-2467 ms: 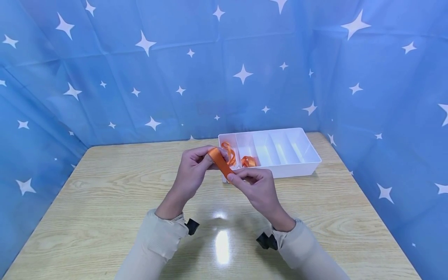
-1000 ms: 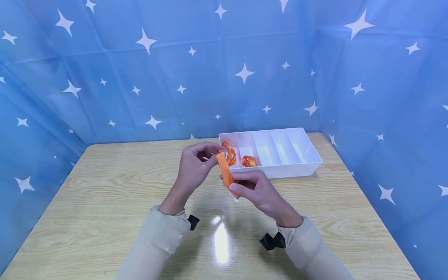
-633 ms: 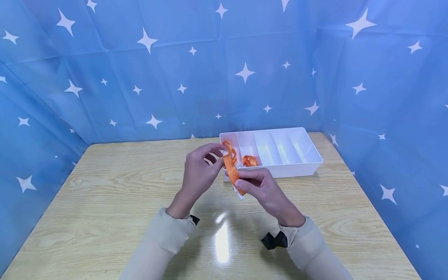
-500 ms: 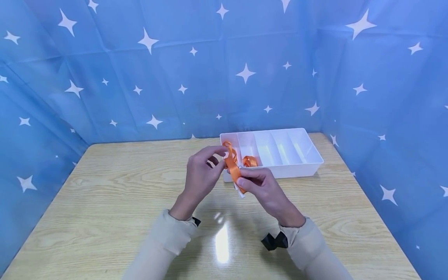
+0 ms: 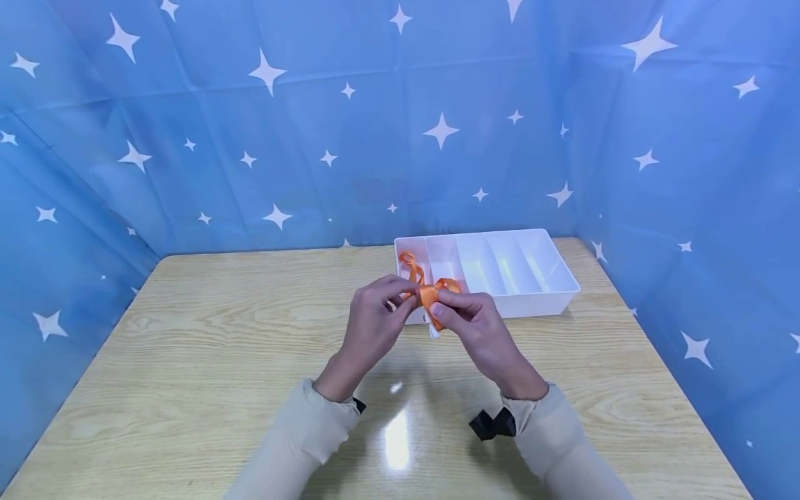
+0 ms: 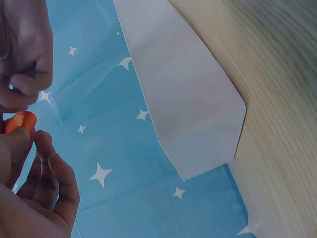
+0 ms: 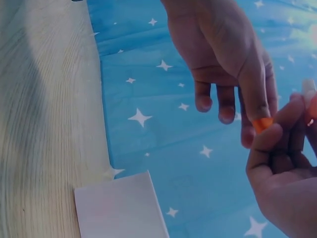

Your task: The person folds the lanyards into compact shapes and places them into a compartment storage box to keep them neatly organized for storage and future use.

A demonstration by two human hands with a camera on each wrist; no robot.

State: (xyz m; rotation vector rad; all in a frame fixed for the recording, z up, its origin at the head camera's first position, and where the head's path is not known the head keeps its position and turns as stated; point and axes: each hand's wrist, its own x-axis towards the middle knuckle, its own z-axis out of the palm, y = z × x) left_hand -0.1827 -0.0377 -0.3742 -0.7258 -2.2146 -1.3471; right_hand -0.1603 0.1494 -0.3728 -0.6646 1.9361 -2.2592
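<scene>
An orange satin ribbon [image 5: 428, 297] is held between my two hands, just in front of the box's near left corner. My left hand [image 5: 375, 316] pinches its left part between thumb and fingertips. My right hand [image 5: 478, 325] pinches the other side, where a folded orange tail and a narrow white strip [image 5: 433, 330] hang below the fingers. What the white strip is, I cannot tell. The left wrist view shows a curled bit of the ribbon [image 6: 22, 121] at fingertips. Only a sliver of ribbon [image 7: 262, 124] shows in the right wrist view; fingers cover much of it.
Behind my hands stands a white divided box [image 5: 537, 305]. Looped orange ribbon [image 5: 409, 261] lies in its leftmost compartment, and more orange ribbon [image 5: 450, 283] in the second one. A wood-grain table [image 5: 219, 347] carries everything, with a blue starred curtain [image 5: 350, 125] behind.
My left hand has moved right, closer to the right hand. The ribbon stretch between them, long and slanting before, is now short and bent. A white strip now shows below it.
</scene>
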